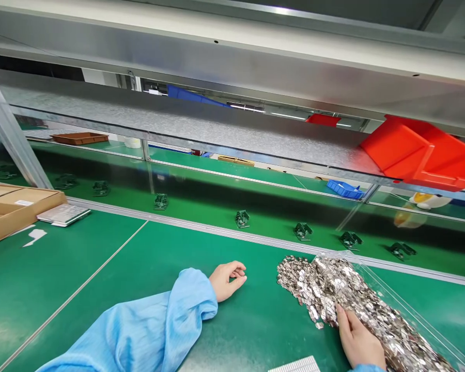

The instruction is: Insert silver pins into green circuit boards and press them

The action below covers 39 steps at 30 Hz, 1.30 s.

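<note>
A clear plastic bag (375,305) full of small shiny metal pieces lies slantwise on the green bench at the right. Out of its far left end spills a loose heap of the same metal pieces (294,274). My right hand (358,336) grips the near side of the bag, thumb and forefinger on the film; its other fingers are hidden. My left hand (228,280), in a light blue sleeve, rests on the bench left of the heap. Its fingers are loosely bent, thumb apart, and nothing shows in it.
A green conveyor belt (201,212) carrying several small dark green assemblies runs behind the bench. A metal shelf (217,124) with a red bin (422,152) hangs above. A cardboard box (19,209) and stacked flat trays (64,214) sit at left. A white ribbed piece (296,366) lies near front.
</note>
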Each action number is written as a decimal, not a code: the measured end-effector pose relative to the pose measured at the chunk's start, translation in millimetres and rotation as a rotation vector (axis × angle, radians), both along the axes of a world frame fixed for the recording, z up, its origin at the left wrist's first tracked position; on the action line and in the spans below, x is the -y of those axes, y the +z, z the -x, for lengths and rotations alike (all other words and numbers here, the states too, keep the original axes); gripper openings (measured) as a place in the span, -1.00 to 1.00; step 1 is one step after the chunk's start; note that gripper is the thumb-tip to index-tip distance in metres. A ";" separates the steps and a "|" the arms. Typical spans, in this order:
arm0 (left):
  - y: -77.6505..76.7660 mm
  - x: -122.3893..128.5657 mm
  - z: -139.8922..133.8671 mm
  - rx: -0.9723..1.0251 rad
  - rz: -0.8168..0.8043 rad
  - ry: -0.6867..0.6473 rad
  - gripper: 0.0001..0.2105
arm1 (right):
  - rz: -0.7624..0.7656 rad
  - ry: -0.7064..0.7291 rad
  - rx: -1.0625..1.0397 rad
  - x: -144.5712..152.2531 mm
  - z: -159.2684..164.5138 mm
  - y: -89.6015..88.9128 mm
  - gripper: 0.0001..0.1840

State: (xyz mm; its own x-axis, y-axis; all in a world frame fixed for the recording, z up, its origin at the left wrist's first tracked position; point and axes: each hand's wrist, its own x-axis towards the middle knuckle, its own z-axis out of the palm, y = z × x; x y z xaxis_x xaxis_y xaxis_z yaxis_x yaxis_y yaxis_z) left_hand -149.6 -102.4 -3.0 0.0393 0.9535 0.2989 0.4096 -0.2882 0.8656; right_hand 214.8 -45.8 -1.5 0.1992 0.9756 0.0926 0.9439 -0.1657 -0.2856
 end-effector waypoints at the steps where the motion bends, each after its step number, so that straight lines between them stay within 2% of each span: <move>1: 0.4 0.6 -0.3 -0.010 -0.001 0.001 -0.75 | 0.000 -0.002 -0.001 -0.1 -0.3 -0.7 -0.40; 9: 1.2 1.0 -1.0 -0.077 -0.012 -0.009 -0.79 | 0.001 -0.009 -0.038 -1.3 -3.7 -7.0 -0.40; 39: 6.4 3.1 -1.1 -0.131 0.003 -0.010 -0.79 | -0.007 0.042 0.011 6.3 3.8 5.2 -0.50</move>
State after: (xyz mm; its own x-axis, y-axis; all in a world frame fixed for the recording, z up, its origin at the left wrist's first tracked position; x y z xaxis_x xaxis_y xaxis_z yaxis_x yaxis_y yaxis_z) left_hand -148.6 -105.4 3.4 0.0875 0.9538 0.2873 0.5165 -0.2901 0.8057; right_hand 211.1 -52.1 3.7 0.1565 0.9825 0.1014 0.9532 -0.1234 -0.2761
